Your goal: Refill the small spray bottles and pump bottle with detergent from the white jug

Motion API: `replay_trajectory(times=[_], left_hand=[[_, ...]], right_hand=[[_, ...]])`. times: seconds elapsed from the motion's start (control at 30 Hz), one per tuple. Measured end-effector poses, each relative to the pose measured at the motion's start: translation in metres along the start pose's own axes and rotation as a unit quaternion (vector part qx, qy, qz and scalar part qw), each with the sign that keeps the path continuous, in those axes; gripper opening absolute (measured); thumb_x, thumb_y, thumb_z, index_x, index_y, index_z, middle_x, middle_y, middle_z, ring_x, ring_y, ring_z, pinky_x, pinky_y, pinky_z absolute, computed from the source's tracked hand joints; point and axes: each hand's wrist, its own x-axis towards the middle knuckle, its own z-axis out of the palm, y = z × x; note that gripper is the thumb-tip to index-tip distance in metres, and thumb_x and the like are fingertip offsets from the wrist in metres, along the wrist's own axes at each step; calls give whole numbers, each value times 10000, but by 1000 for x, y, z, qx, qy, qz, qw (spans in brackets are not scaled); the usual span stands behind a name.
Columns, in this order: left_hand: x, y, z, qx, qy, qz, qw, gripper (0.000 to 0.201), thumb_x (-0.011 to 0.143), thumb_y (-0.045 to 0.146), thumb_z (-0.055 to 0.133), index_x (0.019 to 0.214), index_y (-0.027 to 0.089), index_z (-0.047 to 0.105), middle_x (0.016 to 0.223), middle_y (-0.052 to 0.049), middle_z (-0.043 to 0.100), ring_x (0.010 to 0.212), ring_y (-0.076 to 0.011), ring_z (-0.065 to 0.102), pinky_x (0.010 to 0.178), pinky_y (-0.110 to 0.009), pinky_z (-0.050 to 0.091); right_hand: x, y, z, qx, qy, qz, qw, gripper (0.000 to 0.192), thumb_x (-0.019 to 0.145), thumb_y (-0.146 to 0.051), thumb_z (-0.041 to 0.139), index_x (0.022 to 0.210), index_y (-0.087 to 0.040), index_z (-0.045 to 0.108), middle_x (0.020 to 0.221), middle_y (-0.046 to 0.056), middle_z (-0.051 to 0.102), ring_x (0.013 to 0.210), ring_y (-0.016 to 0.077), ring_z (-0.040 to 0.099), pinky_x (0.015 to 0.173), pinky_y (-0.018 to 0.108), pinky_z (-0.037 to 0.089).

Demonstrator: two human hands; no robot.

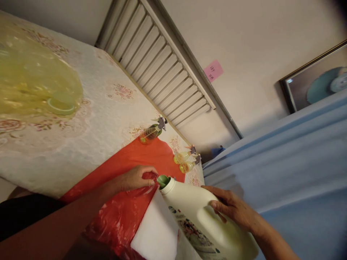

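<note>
My right hand (230,207) grips a large cream jug (192,209) by its handle side. The jug leans to the left, uncapped, with a green spout (163,181) showing in its mouth and a printed label on its side. Close to that mouth, my left hand (139,177) is closed, thumb and fingers pinching part of a thin red plastic bag (116,216). The bag spreads below my left forearm. Under the jug's neck lies a white folded block (157,227), perhaps cloth or paper.
A red sheet (151,155) lies on the flowered tablecloth (103,119). One spray bottle (151,133) stands by its far edge, two smaller spray bottles (182,156) farther right. A yellow bulging bag (35,72) sits at left. Behind are a radiator (159,61) and a blue curtain (284,166).
</note>
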Motion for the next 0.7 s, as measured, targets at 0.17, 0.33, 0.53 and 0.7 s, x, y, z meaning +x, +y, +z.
replay_trajectory(times=[0.17,0.33,0.53,0.7], left_hand=[[0,1,0,-1,-2,-5,1000,304,785,302,648,1068,205,701,1070,-20,755,1028,-235,678,919,-315,502],[-1,3,0,-5,3,-6,1000,311,773,310,642,1062,214,703,1064,-20,760,1015,-234,683,907,-318,510],[0,3,0,8,5,-4,1000,313,777,318,636,1065,214,703,1056,-13,761,1014,-230,683,905,-306,508],[0,4,-1,10,-3,-5,1000,305,788,309,643,1071,210,696,1066,-14,757,1019,-222,681,906,-296,506]], right_hand=[[1,1,0,11,0,-4,1000,783,868,-716,553,1409,-151,584,752,33,582,584,136,473,513,242,409],[1,1,0,4,1,-5,1000,760,876,-697,550,1408,-155,586,749,33,589,574,132,465,521,246,408],[1,0,-1,2,2,-3,1000,762,875,-690,548,1403,-142,586,730,25,561,572,135,467,518,246,398],[1,-2,-1,1,-1,-6,1000,748,877,-683,546,1398,-148,593,757,37,585,570,134,461,516,250,400]])
